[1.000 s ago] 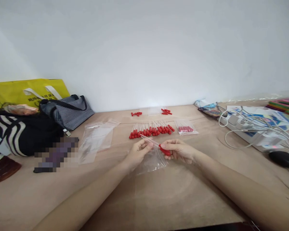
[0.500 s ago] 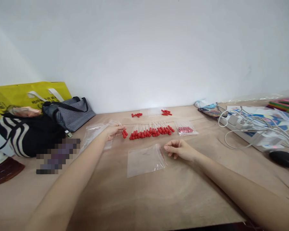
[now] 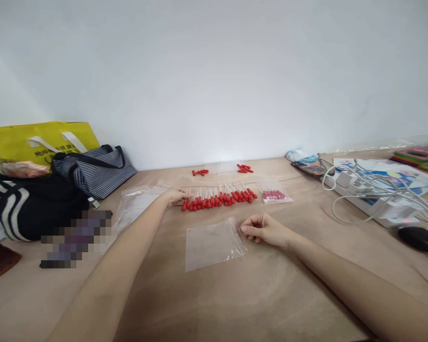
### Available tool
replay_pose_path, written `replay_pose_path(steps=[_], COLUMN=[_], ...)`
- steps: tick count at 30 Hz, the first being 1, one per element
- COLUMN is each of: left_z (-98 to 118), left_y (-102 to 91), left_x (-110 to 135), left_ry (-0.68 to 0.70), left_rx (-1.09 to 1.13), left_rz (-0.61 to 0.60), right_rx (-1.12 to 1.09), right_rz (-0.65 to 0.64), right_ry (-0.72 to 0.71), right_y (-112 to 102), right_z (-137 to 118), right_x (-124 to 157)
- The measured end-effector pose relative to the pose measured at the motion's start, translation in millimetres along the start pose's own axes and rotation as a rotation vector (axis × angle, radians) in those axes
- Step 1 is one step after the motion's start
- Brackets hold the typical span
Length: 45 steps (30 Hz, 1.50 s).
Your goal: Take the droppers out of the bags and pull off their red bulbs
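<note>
Flat clear bag (image 3: 214, 242), bulbous red-tipped sticks (image 3: 212, 202)

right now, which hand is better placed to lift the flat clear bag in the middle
The right hand, most likely: it is beside the red-lined edge of the clear bag, while the left hand is farther off, by the row of red-tipped sticks.

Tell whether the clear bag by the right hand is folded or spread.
Spread: the clear bag lies flat on the table, with both its ends showing.
</note>
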<state>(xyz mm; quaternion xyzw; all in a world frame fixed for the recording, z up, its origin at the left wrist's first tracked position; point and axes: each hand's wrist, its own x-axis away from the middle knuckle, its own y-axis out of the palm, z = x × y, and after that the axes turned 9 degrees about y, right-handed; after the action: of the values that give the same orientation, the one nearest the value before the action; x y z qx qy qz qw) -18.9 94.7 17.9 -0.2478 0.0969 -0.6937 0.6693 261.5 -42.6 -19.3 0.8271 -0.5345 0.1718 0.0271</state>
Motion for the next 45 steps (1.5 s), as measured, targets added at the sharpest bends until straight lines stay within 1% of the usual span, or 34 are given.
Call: replay_pose_path(steps=[5, 8, 11, 14, 18, 24, 27, 30, 33, 35, 36, 37, 38, 39, 40, 41, 42, 43, 44, 45], left_z=[-4.4, -6.8, -8.6, -11.2, -17.2, -27.3, -29.0, -25.7, -19.0, -15.0, -13.9, -13.4, -13.8, -14.9, -16.7, -18.9, -21.3, -23.7, -25.6, -27.0], left_y=[-5.2, -10.3, -10.0, -4.4, 1.6, 2.2, 0.8, -3.3, -3.7, 3.4, 9.4, 16.6, 24.6, 32.5, 39.8, 45.9, 50.6, 53.7, 55.4, 56.1], left_x=[5.0, 13.6, 25.4, 33.4, 32.0, 29.8, 34.0, 39.1, 51.0, 66.9, 77.3, 88.7, 100.6, 112.2, 122.5, 131.2, 137.7, 142.1, 144.5, 145.2], left_ry=[0.045, 0.044, 0.055, 0.101, 0.168, 0.221, 0.240, 0.265, 0.315, 0.413, 0.530, 0.657, 0.763, 0.856, 0.916, 0.934, 0.924, 0.902, 0.876, 0.855], left_rx=[-0.150, -0.204, -0.180, -0.120, -0.101, -0.178, -0.221, -0.280, -0.344, -0.378, -0.406, -0.420, -0.417, -0.415, -0.425, -0.458, -0.496, -0.542, -0.583, -0.612], left_rz=[0.058, 0.060, 0.040, 0.045, 0.068, 0.125, 0.146, 0.176, 0.272, 0.342, 0.362, 0.313, 0.191, 0.031, -0.112, -0.245, -0.351, -0.426, -0.474, -0.496], right_rx=[0.004, 0.003, 0.012, 0.022, 0.024, 0.035, 0.062, 0.116, 0.223, 0.311, 0.355, 0.401, 0.447, 0.496, 0.546, 0.597, 0.648, 0.696, 0.740, 0.780], right_rz=[-0.004, -0.005, -0.004, -0.003, 0.008, 0.022, 0.067, 0.144, 0.240, 0.308, 0.340, 0.371, 0.400, 0.426, 0.449, 0.468, 0.483, 0.496, 0.506, 0.514], right_ry=[-0.004, -0.005, -0.013, -0.014, -0.014, -0.022, -0.022, -0.047, -0.082, -0.088, -0.084, -0.075, -0.056, -0.029, 0.001, 0.034, 0.063, 0.087, 0.104, 0.114], right_y=[0.5, 1.0, 1.4, 1.9, 2.5, 3.7, 6.1, 10.2, 16.5, 22.4, 25.7, 29.2, 32.6, 35.6, 38.1, 39.8, 40.8, 40.8, 40.1, 38.6], right_z=[-0.2, 0.6, 1.2, 0.6, -1.0, 0.1, 0.1, -1.4, -4.2, -6.5, -7.8, -9.1, -10.4, -11.7, -12.8, -13.8, -14.5, -15.1, -15.3, -15.4], right_x=[1.1, 1.0, 0.6, 1.0, 2.5, 2.0, 2.4, 3.5, 4.4, 4.9, 5.1, 5.4, 5.6, 5.8, 5.9, 5.8, 5.5, 5.0, 4.5, 3.8])
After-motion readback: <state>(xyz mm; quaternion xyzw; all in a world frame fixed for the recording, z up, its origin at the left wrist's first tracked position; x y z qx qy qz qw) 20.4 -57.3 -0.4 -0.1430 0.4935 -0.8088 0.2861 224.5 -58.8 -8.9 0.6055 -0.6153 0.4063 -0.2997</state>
